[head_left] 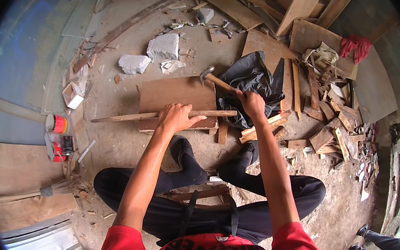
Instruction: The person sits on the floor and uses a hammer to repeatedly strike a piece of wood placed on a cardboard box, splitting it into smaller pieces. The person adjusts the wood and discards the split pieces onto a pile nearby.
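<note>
In front of my feet a long, narrow wooden strip [132, 116] lies across a brown wooden board [179, 92]. My left hand [176, 117] is closed over the strip near its middle, with the thumb along the near side. A claw hammer [220, 82] with a wooden handle is in my right hand [251, 104], gripped toward the handle's end. Its metal head is raised over the far edge of the board, apart from the strip. Beyond my right hand lies a crumpled black plastic sheet [249, 74].
Broken white blocks [163, 46] lie beyond the board. A heap of scrap wood [328, 131] with a red cloth [355, 47] spreads on the right. Round containers [58, 125] stand at the left beside leaning panels. Another person's legs [380, 246] show at the lower right.
</note>
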Demonstrator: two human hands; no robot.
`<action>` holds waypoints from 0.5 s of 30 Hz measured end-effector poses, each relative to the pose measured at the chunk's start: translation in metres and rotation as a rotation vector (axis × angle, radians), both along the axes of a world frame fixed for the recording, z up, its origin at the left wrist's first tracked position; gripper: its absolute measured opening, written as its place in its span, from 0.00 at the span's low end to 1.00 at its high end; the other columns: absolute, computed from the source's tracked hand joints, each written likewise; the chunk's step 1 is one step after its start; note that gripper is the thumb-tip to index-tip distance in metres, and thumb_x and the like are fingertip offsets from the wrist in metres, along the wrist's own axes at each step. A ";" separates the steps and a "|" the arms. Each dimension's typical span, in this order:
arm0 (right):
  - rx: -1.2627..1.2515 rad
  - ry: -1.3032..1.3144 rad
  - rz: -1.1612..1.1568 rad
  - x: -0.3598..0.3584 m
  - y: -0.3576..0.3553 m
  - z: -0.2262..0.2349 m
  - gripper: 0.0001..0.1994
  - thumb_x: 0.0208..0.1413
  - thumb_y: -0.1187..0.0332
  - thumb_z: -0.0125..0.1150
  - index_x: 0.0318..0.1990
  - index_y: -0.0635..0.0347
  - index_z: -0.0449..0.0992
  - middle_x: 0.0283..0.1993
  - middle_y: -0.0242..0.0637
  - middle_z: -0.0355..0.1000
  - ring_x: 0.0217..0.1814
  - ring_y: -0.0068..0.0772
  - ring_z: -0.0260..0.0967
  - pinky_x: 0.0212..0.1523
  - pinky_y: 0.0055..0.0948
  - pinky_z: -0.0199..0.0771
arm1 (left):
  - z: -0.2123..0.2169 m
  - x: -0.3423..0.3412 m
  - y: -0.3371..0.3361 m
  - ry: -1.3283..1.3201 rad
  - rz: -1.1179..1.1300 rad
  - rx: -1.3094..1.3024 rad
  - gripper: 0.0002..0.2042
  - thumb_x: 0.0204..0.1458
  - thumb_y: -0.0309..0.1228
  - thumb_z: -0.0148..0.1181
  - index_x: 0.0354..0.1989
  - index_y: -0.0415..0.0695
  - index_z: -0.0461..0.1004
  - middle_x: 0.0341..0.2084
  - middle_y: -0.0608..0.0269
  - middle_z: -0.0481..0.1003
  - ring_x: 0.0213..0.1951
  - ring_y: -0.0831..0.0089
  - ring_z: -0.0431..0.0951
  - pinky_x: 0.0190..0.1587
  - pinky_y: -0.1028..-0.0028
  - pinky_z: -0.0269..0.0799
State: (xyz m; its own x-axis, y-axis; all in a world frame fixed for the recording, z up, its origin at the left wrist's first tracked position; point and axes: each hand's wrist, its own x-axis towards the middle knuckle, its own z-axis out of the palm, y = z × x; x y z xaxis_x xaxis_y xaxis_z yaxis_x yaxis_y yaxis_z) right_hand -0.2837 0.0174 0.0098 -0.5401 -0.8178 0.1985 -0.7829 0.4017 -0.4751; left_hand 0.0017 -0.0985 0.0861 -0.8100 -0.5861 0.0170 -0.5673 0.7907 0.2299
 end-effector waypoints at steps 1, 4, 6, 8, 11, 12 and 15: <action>-0.006 -0.035 -0.088 0.002 0.014 0.000 0.29 0.65 0.42 0.53 0.28 0.61 0.79 0.26 0.50 0.77 0.32 0.54 0.77 0.33 0.47 0.75 | 0.000 -0.003 0.001 0.011 0.003 0.001 0.34 0.51 0.67 0.58 0.29 0.40 0.81 0.23 0.42 0.80 0.31 0.45 0.83 0.38 0.52 0.79; -0.199 -0.797 -0.147 0.019 0.069 -0.006 0.27 0.68 0.45 0.52 0.29 0.63 0.74 0.21 0.34 0.70 0.20 0.30 0.72 0.22 0.31 0.69 | 0.001 -0.006 -0.006 0.038 0.007 -0.015 0.34 0.51 0.67 0.58 0.30 0.40 0.81 0.24 0.41 0.80 0.31 0.46 0.84 0.39 0.52 0.79; -0.357 -0.988 -0.097 0.054 0.105 0.019 0.20 0.71 0.53 0.51 0.35 0.62 0.71 0.24 0.28 0.66 0.18 0.19 0.64 0.16 0.22 0.62 | -0.004 -0.005 -0.014 0.006 0.051 -0.006 0.34 0.52 0.66 0.57 0.30 0.40 0.82 0.24 0.41 0.80 0.33 0.45 0.84 0.39 0.53 0.79; -0.410 -0.970 -0.230 0.076 0.135 0.046 0.19 0.71 0.55 0.52 0.33 0.61 0.69 0.22 0.27 0.64 0.14 0.18 0.61 0.14 0.20 0.59 | 0.001 -0.014 -0.017 -0.033 0.083 0.006 0.34 0.52 0.66 0.57 0.29 0.40 0.83 0.25 0.41 0.80 0.33 0.45 0.83 0.40 0.53 0.79; -0.408 -0.964 -0.256 0.102 0.169 0.056 0.17 0.70 0.57 0.54 0.34 0.61 0.68 0.22 0.27 0.64 0.15 0.17 0.61 0.14 0.20 0.59 | 0.001 -0.015 -0.013 -0.026 0.105 -0.003 0.33 0.53 0.65 0.57 0.29 0.39 0.81 0.25 0.40 0.80 0.34 0.43 0.82 0.40 0.52 0.78; -0.438 -1.014 -0.248 0.113 0.171 0.050 0.16 0.70 0.57 0.54 0.35 0.61 0.68 0.22 0.27 0.65 0.16 0.17 0.62 0.15 0.21 0.61 | 0.001 -0.016 -0.013 -0.015 0.106 -0.010 0.33 0.53 0.65 0.57 0.29 0.38 0.80 0.25 0.40 0.79 0.34 0.42 0.82 0.40 0.51 0.77; -0.548 -1.215 -0.262 0.163 0.156 0.039 0.15 0.71 0.59 0.53 0.34 0.59 0.65 0.23 0.27 0.64 0.18 0.18 0.62 0.17 0.21 0.63 | -0.001 -0.015 -0.006 -0.010 0.114 -0.001 0.32 0.54 0.63 0.58 0.30 0.38 0.80 0.27 0.39 0.80 0.35 0.41 0.82 0.41 0.51 0.77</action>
